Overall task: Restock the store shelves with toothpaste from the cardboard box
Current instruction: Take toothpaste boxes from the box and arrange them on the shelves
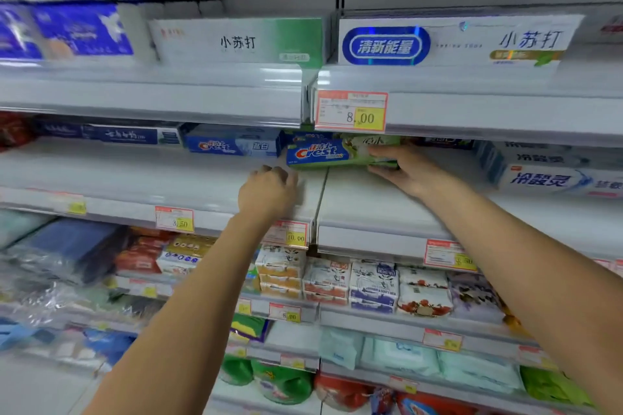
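Observation:
A green and blue Crest toothpaste box (328,153) lies lengthwise on the middle shelf (364,205), near its back. My right hand (401,168) grips the box's right end, thumb on top and fingers under it. My left hand (268,194) hovers just left of and below the box with its fingers curled, holding nothing and apart from the box. Behind it more Crest boxes (232,145) lie along the shelf back. The cardboard box is out of view.
White toothpaste boxes (559,175) are stacked at the right of the same shelf. The upper shelf carries two long white boxes (451,40) above a price tag (350,111). Soap packs (371,286) and wipes fill the lower shelves.

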The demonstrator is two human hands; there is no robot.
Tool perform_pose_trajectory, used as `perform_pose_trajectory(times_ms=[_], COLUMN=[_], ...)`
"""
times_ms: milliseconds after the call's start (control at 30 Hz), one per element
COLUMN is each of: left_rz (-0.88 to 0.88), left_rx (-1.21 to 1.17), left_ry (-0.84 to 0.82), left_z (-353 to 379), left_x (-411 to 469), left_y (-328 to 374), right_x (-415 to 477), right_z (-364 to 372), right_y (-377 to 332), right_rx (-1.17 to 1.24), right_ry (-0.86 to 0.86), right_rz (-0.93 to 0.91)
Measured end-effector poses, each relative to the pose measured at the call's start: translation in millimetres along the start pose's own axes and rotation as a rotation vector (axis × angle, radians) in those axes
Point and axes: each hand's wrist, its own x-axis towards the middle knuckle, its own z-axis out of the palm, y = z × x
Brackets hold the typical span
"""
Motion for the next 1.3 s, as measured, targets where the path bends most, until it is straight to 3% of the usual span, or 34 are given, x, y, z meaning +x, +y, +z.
perform_pose_trajectory(times_ms=[67,200,333,600,867,1300], left_rz=[0.021,0.021,0.114,0.172,0.152,0.17], left_rx=[0.018,0.025,0.063,-0.241,-0.169,-0.139], left_ry=[-0.025,-0.113,-0.186,-0.317,-0.305,-0.288], left_z=[0.3,5.4,6.7,3.3,11.6,7.6], left_x=[2.3,12.7,20.3,33.4,40.0,33.6], left_y=[-2.7,-9.0,-12.9,-2.6,-4.3,-0.3], right_x=[11.4,15.4,28.1,51.1,60.6,52.7], right_z=[-5.7,-12.0,-7.3,7.8,13.5,13.3], right_y=[5.0,3.2,5.4,16.8,22.9,23.7], right_rx=[-0.168,-0.787,-1.048,-0.953,-0.805,-0.823], right_ry=[-0.057,-0.008,0.059,0.213,0.207,0.25], right_rz=[-0.039,-0.104,-0.187,-0.246,-0.225,-0.142])
